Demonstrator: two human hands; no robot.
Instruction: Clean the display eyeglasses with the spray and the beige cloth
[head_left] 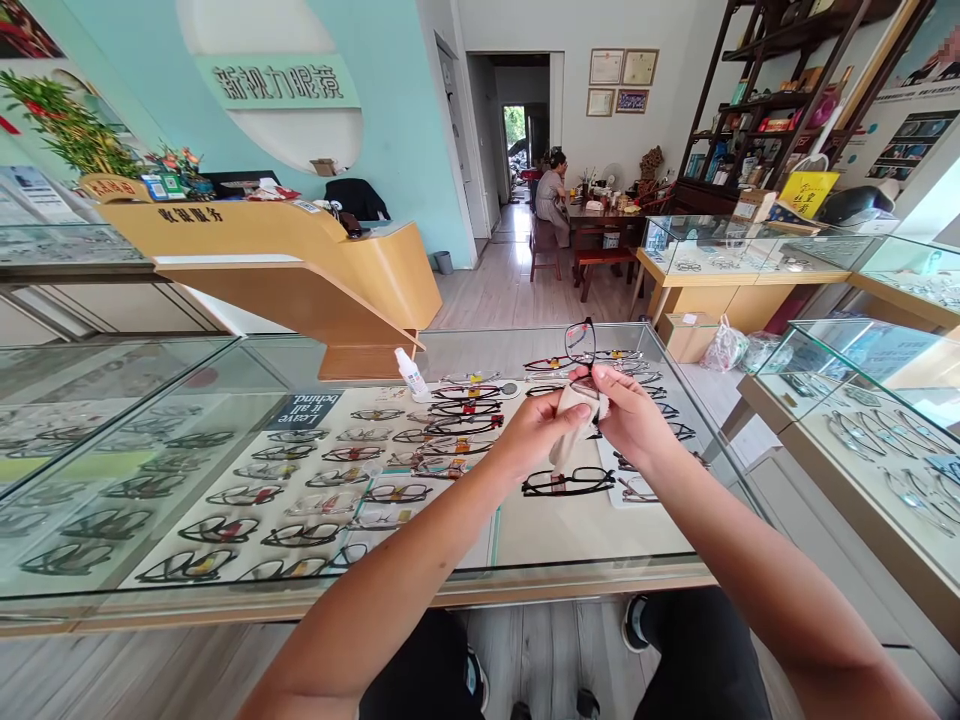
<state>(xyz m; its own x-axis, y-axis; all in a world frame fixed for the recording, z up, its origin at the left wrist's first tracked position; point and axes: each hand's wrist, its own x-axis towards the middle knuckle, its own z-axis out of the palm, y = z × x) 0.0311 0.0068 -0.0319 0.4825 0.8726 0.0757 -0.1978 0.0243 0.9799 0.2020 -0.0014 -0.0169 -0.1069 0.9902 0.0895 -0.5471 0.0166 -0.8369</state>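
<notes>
Above the glass display counter [480, 582], my right hand [631, 412] grips a pair of dark-framed eyeglasses [580, 343], with one lens standing upright above the fingers. My left hand [531, 432] is closed on a pale cloth [573, 428], pinched around the lower part of the glasses. The fingers and the cloth hide the other lens. Below the hands lies another black pair of glasses [568, 484]; I cannot tell if it is on or under the glass. A white spray bottle [411, 374] stands on the counter to the left, slightly tilted in view.
Rows of eyeglasses [292, 470] fill the counter's left part. Another glass showcase [885, 430] stands close on the right. A wooden reception desk [300, 245] is beyond the counter. Farther back, a person [552, 195] sits at a wooden table [607, 212].
</notes>
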